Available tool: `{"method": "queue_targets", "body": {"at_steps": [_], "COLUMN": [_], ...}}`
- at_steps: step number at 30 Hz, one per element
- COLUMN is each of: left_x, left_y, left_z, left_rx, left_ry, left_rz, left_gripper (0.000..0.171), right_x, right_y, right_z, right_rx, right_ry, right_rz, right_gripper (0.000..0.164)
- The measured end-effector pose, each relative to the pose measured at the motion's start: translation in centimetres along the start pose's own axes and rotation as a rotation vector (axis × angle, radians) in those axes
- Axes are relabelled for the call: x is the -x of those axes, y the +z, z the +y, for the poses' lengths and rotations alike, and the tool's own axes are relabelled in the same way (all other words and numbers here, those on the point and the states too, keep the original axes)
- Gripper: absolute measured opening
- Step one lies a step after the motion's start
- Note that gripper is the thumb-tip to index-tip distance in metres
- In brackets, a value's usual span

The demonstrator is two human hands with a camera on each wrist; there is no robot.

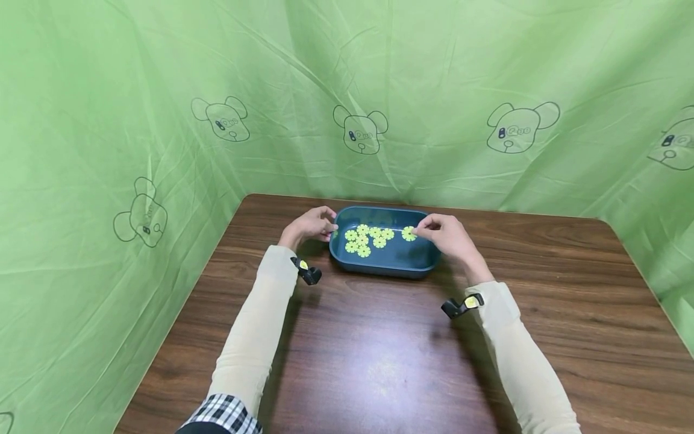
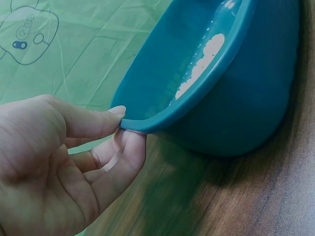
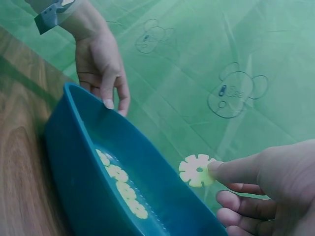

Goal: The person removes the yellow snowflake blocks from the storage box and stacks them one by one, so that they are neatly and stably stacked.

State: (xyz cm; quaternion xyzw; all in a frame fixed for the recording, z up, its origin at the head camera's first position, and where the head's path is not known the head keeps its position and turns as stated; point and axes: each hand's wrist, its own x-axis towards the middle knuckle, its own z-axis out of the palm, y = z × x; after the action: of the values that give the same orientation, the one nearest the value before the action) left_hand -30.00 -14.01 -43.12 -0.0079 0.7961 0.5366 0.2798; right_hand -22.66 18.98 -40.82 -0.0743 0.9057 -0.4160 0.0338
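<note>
A dark teal basin (image 1: 379, 269) stands on the wooden table, with several yellow-green notched plastic discs (image 1: 362, 240) lying inside, mostly toward its left half. My left hand (image 1: 314, 224) grips the basin's left rim; in the left wrist view the thumb (image 2: 117, 112) lies on the rim and the curled fingers press from outside below it. Between thumb and fingers, my right hand (image 1: 447, 236) pinches one notched disc (image 3: 197, 170) by its edge. This disc is held up near the basin's right end, its round centre hole facing the right wrist camera.
The wooden table (image 1: 374, 337) stretches in front of the basin and to both sides. Behind and at the sides hangs a green curtain (image 1: 434, 72) printed with bear heads. Each forearm carries a black wrist mount (image 1: 463, 305).
</note>
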Motion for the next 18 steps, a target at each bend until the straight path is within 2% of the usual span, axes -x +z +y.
{"method": "queue_targets", "body": {"at_steps": [6,18], "left_x": [0.1,0.2], "left_y": [0.0,0.1], "left_z": [0.1,0.1], "left_rx": [-0.002,-0.012], "left_ry": [-0.004,-0.005], "left_rz": [-0.001,0.006], "left_gripper": [0.033,0.034], "right_x": [0.6,2.3], "right_y": [-1.1,-3.2], "right_z": [0.7,3.1], "right_rx": [-0.032,-0.024], "right_ry": [0.04,0.063], "right_rz": [0.05,0.069], "right_gripper": [0.024,0.029]}}
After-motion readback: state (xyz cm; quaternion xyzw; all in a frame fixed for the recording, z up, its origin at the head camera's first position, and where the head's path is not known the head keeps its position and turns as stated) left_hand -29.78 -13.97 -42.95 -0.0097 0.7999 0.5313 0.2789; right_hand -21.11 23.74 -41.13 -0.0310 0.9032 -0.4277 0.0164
